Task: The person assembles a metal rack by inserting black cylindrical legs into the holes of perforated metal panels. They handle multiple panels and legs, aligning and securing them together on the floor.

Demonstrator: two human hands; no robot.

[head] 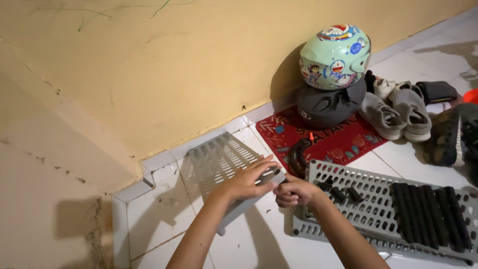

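At the centre of the frame, the left hand (247, 180) grips the edge of a grey slotted shelf panel (222, 164) on the floor. The right hand (294, 192) is closed beside it; what it pinches is hidden. At lower right, a second grey panel (378, 211) carries black tubes (428, 214).

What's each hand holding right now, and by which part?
Left hand grips the grey perforated shelf panel at its near corner edge. Right hand is closed at that same corner, beside a small black piece; whether it holds anything cannot be told.
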